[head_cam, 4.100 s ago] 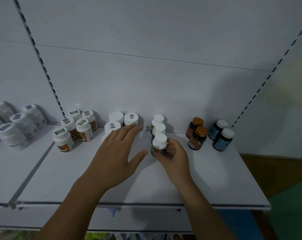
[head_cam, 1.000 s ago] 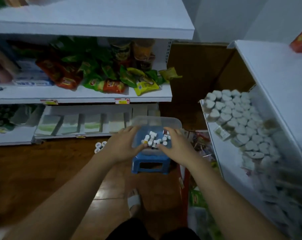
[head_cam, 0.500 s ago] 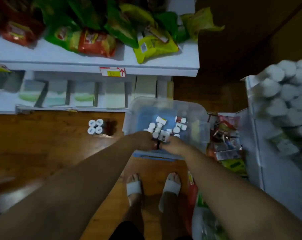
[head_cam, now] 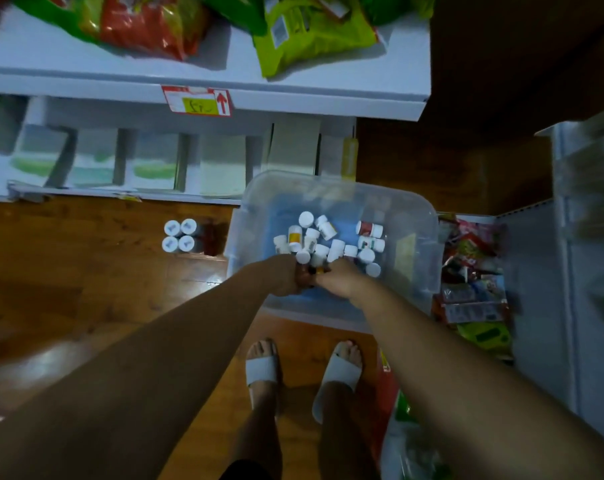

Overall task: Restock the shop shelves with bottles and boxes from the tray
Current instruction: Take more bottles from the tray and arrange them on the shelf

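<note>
Room: dim shop aisle with a wooden floor (head_cam: 85,271). A white shelf (head_cam: 293,98) runs across at twelve o'clock carrying snack bags (head_cam: 311,36), and flat boxes (head_cam: 220,168) stand on the shelf below.
Tray: the clear plastic tray (head_cam: 428,216) sits low, just ahead of the person's slippers (head_cam: 262,370).
Bottles: a loose heap of white-capped bottles (head_cam: 328,237) lies tumbled on the tray bottom, some on their sides, some cap-up.
Left hand: the left hand (head_cam: 285,277) reaches in over the tray's near edge, back turned up. Its fingers are tucked out of sight, so I cannot tell whether they hold anything.
Right hand: the right hand (head_cam: 338,280) is close at three o'clock from the left, fingers hidden too; grip unclear.
Between them: a dark shape (head_cam: 309,277), likely a bottle, shows in the narrow gap.
Bottles to hands: the heap begins right at the knuckles and spreads to twelve and one o'clock from them.
Step in hand: as I judge it, gathering bottles for a shelf trip.
Doing it well: take matching bottles, grip bodies rather than caps, and lift no more than both hands can hold securely, as round bottles roll.
Nearby: four capped bottles (head_cam: 179,235) stand on the floor at nine o'clock from the tray.
</note>
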The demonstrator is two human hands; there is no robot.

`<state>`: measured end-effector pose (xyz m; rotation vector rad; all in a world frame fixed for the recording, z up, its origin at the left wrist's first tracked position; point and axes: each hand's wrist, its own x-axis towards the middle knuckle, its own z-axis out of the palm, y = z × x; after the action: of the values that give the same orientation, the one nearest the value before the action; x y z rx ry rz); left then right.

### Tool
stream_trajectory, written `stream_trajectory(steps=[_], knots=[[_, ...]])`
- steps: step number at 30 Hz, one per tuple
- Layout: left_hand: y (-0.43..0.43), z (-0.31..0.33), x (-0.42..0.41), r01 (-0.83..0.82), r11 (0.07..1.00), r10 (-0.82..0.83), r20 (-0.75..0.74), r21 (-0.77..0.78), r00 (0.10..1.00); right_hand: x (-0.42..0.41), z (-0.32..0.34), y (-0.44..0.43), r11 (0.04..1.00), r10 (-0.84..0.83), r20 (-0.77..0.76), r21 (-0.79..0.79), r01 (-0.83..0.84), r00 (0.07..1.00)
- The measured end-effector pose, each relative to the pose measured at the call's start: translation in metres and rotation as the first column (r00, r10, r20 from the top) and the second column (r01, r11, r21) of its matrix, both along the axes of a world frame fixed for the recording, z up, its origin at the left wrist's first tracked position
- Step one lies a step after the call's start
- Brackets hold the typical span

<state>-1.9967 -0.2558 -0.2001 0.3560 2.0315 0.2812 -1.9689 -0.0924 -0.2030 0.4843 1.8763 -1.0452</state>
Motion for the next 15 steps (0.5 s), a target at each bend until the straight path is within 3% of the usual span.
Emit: stream_trajectory(steps=[4,6,8,11,15], knots=[[-0.001,0.062,-0.010,-0.257,0.946,0.252,0.053,0.197,0.966,-0.009,0.054,0.025,0.964,-0.238,-0.062,-0.133,0.229,0.969],[0.003,0.110,-0.011,-0.379,0.865,0.383,0.056,0.328,0.922,-0.013,0.099,0.036,0.909,-0.382,-0.132,-0.232,0.346,0.915],[0.011,0.166,-0.007,-0.564,0.659,0.538,0.213,0.497,0.816,-0.013,0.151,0.046,0.859,-0.484,-0.241,-0.313,0.405,0.841],[0.025,0.248,-0.004,-0.711,0.352,0.575,0.459,0.609,0.678,-0.010,0.238,0.058,0.811,-0.567,-0.396,-0.424,0.403,0.723],[0.044,0.339,0.000,-0.748,0.146,0.499,0.604,0.648,0.621,0.004,0.343,0.066,0.748,-0.661,-0.513,-0.511,0.424,0.548]])
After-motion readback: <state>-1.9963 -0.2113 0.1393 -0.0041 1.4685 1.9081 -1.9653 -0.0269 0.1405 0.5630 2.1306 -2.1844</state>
